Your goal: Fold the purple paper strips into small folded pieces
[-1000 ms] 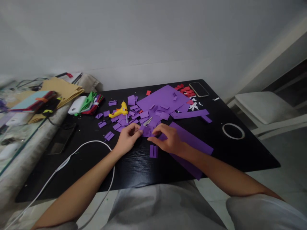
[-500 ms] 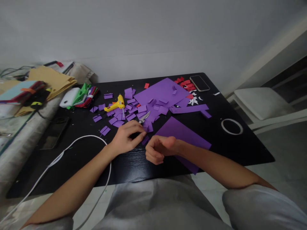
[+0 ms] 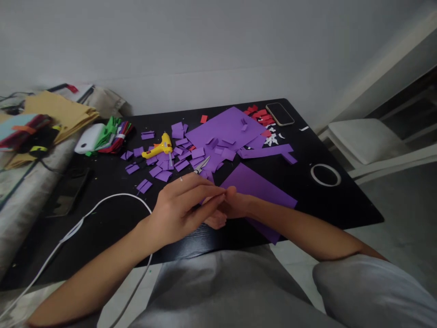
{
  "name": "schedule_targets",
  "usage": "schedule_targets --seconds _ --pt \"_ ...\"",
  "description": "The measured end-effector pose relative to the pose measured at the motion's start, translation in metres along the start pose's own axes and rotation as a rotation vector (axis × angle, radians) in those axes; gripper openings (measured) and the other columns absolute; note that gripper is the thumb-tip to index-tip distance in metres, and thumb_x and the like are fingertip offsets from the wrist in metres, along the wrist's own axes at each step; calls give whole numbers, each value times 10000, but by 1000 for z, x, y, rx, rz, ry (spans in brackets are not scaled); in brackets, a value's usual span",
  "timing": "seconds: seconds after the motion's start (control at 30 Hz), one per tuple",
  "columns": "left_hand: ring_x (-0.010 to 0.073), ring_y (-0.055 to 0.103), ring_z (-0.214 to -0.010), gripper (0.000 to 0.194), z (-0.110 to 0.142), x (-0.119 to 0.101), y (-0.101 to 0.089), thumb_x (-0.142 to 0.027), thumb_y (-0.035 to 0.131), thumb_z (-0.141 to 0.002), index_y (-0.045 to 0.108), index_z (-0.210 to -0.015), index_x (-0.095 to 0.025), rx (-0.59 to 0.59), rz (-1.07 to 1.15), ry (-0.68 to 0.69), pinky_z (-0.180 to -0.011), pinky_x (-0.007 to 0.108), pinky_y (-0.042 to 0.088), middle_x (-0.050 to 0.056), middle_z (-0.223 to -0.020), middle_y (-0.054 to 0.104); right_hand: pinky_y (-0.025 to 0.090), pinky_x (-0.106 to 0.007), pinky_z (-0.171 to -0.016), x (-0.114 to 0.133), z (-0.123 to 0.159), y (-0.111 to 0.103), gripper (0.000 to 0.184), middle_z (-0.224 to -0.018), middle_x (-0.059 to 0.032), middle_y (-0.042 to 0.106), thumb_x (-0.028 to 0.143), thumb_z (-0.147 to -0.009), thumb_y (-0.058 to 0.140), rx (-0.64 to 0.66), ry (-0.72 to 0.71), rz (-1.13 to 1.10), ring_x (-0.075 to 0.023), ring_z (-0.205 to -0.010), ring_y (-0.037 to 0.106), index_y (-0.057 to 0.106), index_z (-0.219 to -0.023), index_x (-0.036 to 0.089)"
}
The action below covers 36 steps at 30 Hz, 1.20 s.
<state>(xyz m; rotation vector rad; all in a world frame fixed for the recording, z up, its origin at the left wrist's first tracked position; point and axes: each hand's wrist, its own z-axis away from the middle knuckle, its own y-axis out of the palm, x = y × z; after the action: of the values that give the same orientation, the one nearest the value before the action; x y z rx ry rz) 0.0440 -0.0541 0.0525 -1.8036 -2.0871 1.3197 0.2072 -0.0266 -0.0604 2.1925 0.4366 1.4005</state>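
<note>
Well, head view: yellow glue gun (image 3: 160, 147) left of centre, red label (image 3: 144, 154) too small to read. Black bench (image 3: 344, 205) against grey wall (image 3: 218, 45), pale chair (image 3: 358, 136) at right. Bench corner at lower right, room around white ring (image 3: 327, 185). Left hand (image 3: 186, 205), fingers extended, overlaps right hand (image 3: 236, 205) near centre; cannot tell if either grips anything. Purple paper pieces (image 3: 197, 153) just above.

Dim grey lt, faint sheen on blk tabletop (image 3: 196, 241), edges soft w/ distortion

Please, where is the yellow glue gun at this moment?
The glue gun lies left of centre in the head view, among purple paper pieces, beyond the left hand.
</note>
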Motion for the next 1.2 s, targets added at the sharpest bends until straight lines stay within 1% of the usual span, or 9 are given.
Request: schedule_targets --seconds 0.07,0.17,0.33,0.47,0.6,0.8,0.97,1.1,1.2 --pt "168 699 -842 154 0 1 0 -112 685 -909 717 -1054 -152 4 -9 12 -750 291 581 81 -912 732 365 -250 -513 -1 0 -2 717 -574 49 424 886 -809 447 -1 1 -23 -100 -514 434 513 -682 183" --pt "161 696 -840 159 0 1 0 -99 684 -906 709 -1055 -148 7 -33 14 -740 278 576 78 -918 730 359 -251 -503 -1 1 -4 728 -568 49 426 896 -788 452 -20 5 -46 -100 -507 427 517 -681 178" --pt "155 682 -819 128 2 0 -1 -128 689 -911 699 -1036 -154 10 -124 5 -717 269 560 64 -900 719 353 -257 -500 0 1 -2 737 -547 56 423 911 -747 486 -98 45 -58 -103 -501 418 505 -677 178" --pt "154 653 -773 101 4 -3 1 -133 678 -912 686 -1011 -145 12 -203 -15 -666 268 530 63 -869 698 334 -245 -512 4 0 2 690 -550 74 395 868 -818 452 -145 29 -52 -88 -503 380 485 -712 186" --pt "154 630 -736 45 3 -5 3 -137 652 -914 664 -955 -148 12 -232 -44 -636 274 512 63 -842 677 322 -244 -529 7 1 5 620 -573 76 409 791 -874 496 -158 2 -67 -82 -516 362 498 -746 185" --pt "165 625 -730 22 2 -5 4 -140 633 -910 650 -924 -140 12 -256 -65 -630 285 505 70 -825 661 320 -249 -539 4 2 2 600 -578 74 433 772 -862 557 -180 24 -88 -81 -522 373 512 -749 184" --pt "169 625 -741 36 3 -5 5 -132 634 -902 648 -935 -139 4 -246 -70 -641 292 505 72 -833 663 308 -262 -528 4 2 2 609 -567 73 419 779 -908 459 -231 28 -49 -86 -509 358 493 -754 191" --pt "168 623 -743 54 3 -5 6 -128 633 -902 647 -950 -150 1 -244 -72 -639 290 505 67 -840 665 326 -252 -530 3 2 2 611 -577 75 422 787 -871 527 -204 -2 -50 -87 -514 368 505 -767 186" --pt "169 623 -747 60 3 -5 7 -125 633 -902 643 -955 -150 -3 -253 -71 -647 294 507 67 -843 666 346 -244 -538 3 2 1 600 -595 67 445 766 -870 563 -200 -10 -74 -83 -525 385 520 -773 175"
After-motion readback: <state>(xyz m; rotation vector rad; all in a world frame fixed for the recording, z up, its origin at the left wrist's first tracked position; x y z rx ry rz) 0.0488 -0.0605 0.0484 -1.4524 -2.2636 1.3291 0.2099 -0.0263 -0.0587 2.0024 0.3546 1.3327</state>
